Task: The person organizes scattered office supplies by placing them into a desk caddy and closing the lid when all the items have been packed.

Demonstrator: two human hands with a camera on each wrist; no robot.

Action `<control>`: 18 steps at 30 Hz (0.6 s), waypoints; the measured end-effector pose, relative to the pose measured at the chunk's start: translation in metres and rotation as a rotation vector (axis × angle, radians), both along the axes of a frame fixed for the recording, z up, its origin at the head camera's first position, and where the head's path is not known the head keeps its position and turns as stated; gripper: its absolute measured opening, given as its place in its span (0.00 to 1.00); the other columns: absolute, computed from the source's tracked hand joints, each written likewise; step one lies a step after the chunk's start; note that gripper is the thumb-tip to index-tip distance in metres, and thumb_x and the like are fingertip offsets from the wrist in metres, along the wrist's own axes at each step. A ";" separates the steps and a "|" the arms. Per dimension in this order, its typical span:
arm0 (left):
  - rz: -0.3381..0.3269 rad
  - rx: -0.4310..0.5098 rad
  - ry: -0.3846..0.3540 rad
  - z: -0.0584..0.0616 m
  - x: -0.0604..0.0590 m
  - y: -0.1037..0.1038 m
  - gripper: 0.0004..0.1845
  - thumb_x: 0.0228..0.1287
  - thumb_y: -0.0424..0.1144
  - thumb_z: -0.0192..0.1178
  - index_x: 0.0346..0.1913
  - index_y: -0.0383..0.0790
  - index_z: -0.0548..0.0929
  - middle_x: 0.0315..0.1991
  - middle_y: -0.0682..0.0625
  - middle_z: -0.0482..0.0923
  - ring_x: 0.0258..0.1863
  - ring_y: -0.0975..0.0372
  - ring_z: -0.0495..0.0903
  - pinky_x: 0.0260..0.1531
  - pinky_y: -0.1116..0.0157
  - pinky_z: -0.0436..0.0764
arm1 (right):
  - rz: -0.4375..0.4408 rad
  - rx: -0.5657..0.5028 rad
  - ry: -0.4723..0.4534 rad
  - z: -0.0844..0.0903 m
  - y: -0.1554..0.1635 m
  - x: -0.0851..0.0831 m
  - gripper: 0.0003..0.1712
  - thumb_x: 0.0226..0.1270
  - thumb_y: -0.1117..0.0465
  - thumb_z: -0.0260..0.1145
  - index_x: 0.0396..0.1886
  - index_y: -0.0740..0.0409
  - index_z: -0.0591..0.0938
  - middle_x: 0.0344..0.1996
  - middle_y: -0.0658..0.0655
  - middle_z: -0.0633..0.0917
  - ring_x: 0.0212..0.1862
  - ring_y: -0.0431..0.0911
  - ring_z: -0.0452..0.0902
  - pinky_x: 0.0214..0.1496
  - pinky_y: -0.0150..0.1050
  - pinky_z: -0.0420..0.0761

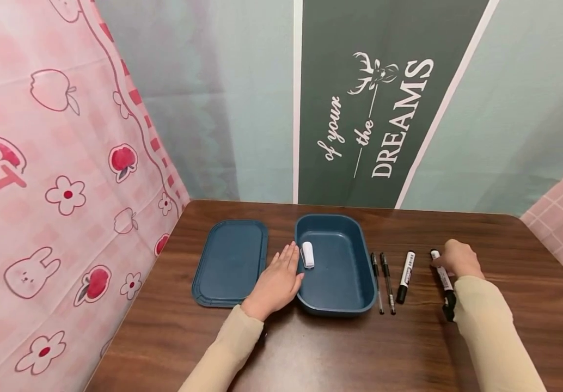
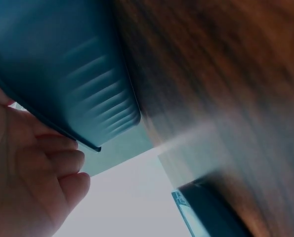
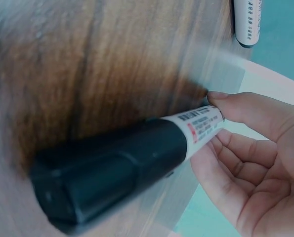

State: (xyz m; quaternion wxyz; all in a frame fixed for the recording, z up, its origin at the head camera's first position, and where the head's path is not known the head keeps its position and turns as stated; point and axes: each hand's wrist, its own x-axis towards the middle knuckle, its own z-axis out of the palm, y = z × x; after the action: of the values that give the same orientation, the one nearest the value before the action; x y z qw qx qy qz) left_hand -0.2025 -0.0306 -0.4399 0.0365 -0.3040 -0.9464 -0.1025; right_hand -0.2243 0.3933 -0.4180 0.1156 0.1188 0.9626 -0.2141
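A blue plastic box (image 1: pixel 341 308) stands uncovered on the table. My left hand (image 1: pixel 277 279) rests against its left rim, fingers extended along the edge; in the left wrist view the hand (image 2: pixel 35 173) lies by the box's ridged side (image 2: pixel 95 84). Inside the box, close to that rim, lies a small white rounded object (image 1: pixel 308 255). At the right, my right hand (image 1: pixel 459 258) pinches a white marker (image 1: pixel 444 279) with a black cap between thumb and fingers. In the right wrist view the marker's black cap (image 3: pixel 112 173) points toward the camera.
The blue lid (image 1: pixel 232 261) lies flat left of the box. Right of the box, two thin black pens (image 1: pixel 376 275) and another white marker (image 1: pixel 407 272) lie side by side on the wooden table (image 1: pixel 360 354). A curtain (image 1: pixel 252 109) hangs behind the table's far edge.
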 end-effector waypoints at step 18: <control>-0.004 -0.009 0.001 0.004 -0.001 0.002 0.31 0.74 0.46 0.44 0.71 0.29 0.56 0.72 0.38 0.51 0.71 0.53 0.52 0.68 0.57 0.57 | -0.019 -0.036 -0.009 0.003 0.002 -0.001 0.11 0.56 0.65 0.65 0.18 0.66 0.76 0.15 0.56 0.71 0.20 0.47 0.71 0.20 0.39 0.73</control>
State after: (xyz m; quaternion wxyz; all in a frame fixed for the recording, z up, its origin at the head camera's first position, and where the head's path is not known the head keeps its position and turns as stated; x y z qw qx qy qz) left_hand -0.2039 -0.0287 -0.4360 0.0353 -0.3062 -0.9462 -0.0983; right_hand -0.2256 0.3958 -0.4146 0.1201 0.1270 0.9569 -0.2320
